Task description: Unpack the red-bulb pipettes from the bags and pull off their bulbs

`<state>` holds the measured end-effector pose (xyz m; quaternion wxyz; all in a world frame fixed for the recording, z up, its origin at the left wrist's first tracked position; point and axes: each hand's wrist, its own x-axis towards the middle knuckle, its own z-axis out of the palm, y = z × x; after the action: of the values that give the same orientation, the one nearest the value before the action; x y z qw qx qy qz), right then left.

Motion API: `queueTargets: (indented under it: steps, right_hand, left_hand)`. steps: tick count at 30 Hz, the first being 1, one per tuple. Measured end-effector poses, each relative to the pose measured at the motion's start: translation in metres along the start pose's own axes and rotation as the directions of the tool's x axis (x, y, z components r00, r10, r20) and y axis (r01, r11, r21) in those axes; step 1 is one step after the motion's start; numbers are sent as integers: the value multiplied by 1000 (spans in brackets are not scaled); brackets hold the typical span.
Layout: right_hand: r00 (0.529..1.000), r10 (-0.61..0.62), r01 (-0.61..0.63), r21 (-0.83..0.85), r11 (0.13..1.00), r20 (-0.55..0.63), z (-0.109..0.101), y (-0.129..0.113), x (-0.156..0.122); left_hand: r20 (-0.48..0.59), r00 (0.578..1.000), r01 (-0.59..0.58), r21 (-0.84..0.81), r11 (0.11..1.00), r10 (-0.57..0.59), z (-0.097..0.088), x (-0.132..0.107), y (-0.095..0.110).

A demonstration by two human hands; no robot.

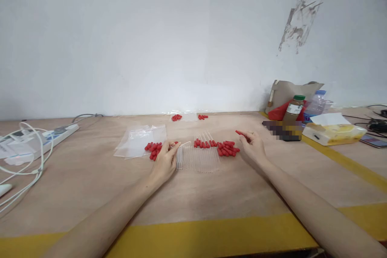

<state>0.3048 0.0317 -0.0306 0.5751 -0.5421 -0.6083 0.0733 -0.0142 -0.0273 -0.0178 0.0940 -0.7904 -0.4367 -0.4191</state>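
My left hand (165,159) is closed in a pinch on a thin clear dropper tube (185,144) that points right; a bit of red shows at its fingertips. My right hand (252,145), fingers pinched, holds a red rubber dropper bulb (238,132) above the table. Between the hands lies a row of clear tubes (199,159) side by side. Just beyond them, several droppers (205,144) with red bulbs lie with their tubes pointing away. One pile of loose red bulbs (228,148) is by the row's right end; another pile (153,149) is partly behind my left hand.
Clear plastic bags (140,139) lie left of centre. Two small groups of red pieces (176,117) rest near the wall. At left is a power strip (45,143) with white cables. A tissue pack (334,129), bottles (294,109) and a bag (298,88) stand at right.
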Motion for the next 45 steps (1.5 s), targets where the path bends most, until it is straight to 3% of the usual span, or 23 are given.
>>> queueTargets:
  steps: [3,6,12,29,38,45]
  right_hand:
    - [996,87,-89,48,995,34,6,16,7]
    - [993,90,-96,78,992,73,11,21,8]
    - [970,102,-132,123,984,220,16,12,4]
    - [933,83,-129,108,986,351,16,14,2]
    - [936,102,-125,46,991,337,17,18,6]
    - [957,130,-135,-1,991,258,19,27,9]
  left_hand:
    - [-68,997,-41,-37,998,39,6,4,-2]
    - [-103,987,-129,-62,990,122,10,6,-3]
    - [-18,967,-253,-40,967,253,11,7,3]
    - [256,951,-144,-123,982,172,3,1,9]
    - [410,905,-83,-99,992,117,-4,0,5]
    - [429,896,-84,-99,992,118,-4,0,-2]
